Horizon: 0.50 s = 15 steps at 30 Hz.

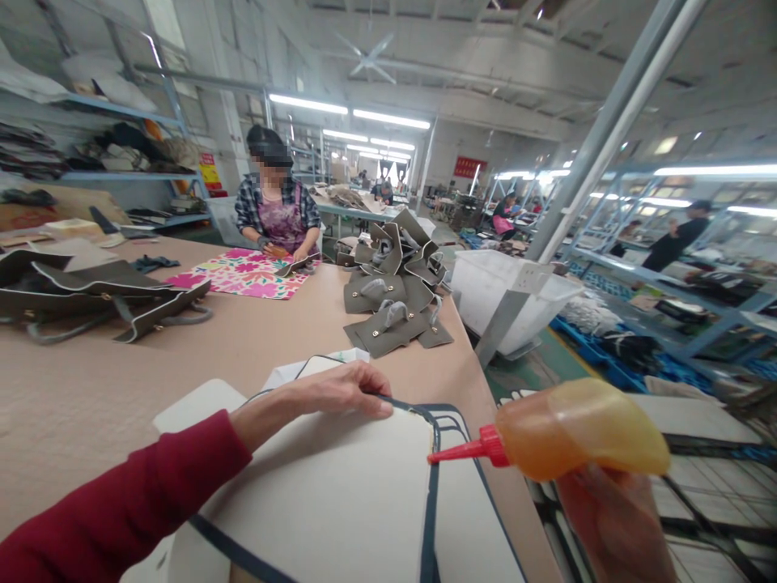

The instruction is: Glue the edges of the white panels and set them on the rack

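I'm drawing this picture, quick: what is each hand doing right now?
Left hand: open, resting on the white panel, gripping nothing.
Right hand: closed around the orange squeeze bottle, its red nozzle by the panel.

No text can be read with certainty. A red banner (469, 167) on the far wall carries pale characters, too small and blurred to make out. A red and yellow notice (210, 171) beside the shelves (121, 174) on the left bears marks that are just as illegible
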Motion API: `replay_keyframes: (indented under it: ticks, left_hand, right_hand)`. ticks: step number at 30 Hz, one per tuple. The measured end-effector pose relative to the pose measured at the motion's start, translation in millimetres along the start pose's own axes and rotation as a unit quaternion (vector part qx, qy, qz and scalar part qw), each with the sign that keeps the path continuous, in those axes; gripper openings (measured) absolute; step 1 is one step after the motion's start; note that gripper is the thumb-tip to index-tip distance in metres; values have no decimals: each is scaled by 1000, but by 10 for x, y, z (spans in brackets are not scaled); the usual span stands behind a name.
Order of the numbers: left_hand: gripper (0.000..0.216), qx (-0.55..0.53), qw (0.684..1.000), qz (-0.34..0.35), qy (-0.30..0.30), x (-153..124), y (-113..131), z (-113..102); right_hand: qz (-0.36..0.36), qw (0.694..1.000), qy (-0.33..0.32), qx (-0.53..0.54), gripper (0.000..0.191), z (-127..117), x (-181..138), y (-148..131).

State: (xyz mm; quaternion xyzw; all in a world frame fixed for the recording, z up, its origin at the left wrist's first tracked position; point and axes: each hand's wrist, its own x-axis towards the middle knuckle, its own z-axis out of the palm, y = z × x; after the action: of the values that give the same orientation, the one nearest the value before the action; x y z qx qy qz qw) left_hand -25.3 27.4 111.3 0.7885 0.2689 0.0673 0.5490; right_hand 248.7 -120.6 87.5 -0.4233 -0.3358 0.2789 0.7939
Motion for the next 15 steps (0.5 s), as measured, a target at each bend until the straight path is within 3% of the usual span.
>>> replay_keyframes:
  ticks: [15]
  left_hand:
    - [26,-80,997,-17,13,-25,-48,10]
  right_hand:
    - [17,1000,-20,-11,36,-19,-51,-9]
